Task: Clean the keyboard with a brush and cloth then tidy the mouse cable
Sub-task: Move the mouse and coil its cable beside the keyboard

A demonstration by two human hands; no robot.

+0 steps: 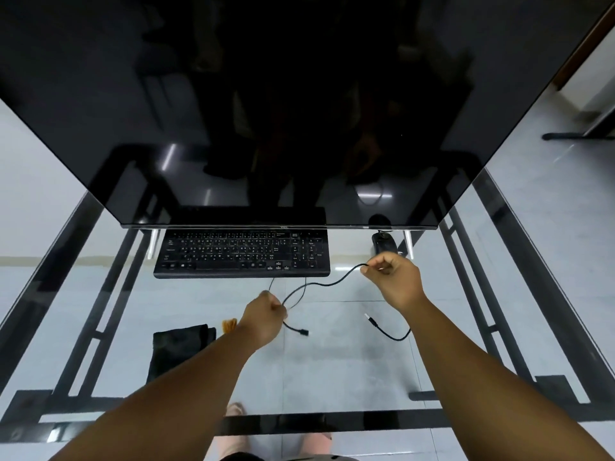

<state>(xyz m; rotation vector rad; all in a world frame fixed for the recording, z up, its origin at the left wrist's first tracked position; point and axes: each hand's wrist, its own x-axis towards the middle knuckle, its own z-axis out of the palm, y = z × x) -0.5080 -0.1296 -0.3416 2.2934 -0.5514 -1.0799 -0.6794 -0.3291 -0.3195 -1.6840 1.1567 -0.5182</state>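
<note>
Mouse cable point(327, 283) pinched taut for coiling: left hand point(264, 316) at 7 o'clock, right hand point(394, 276) at 2

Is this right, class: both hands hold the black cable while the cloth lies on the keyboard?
Not quite. The head view shows the cloth lying on the glass desk, nearer than the keyboard. The left hand and right hand do hold the black cable.

Both your arms are stretched out forward, forearms bare. Your left hand point(264, 316) is curled into a loose fist, knuckles up, fingers pinched shut. Your right hand point(394, 277) sits higher and further out, wrist cocked, fingers point(379, 262) also closed in a pinch. Hands are well apart.
</note>
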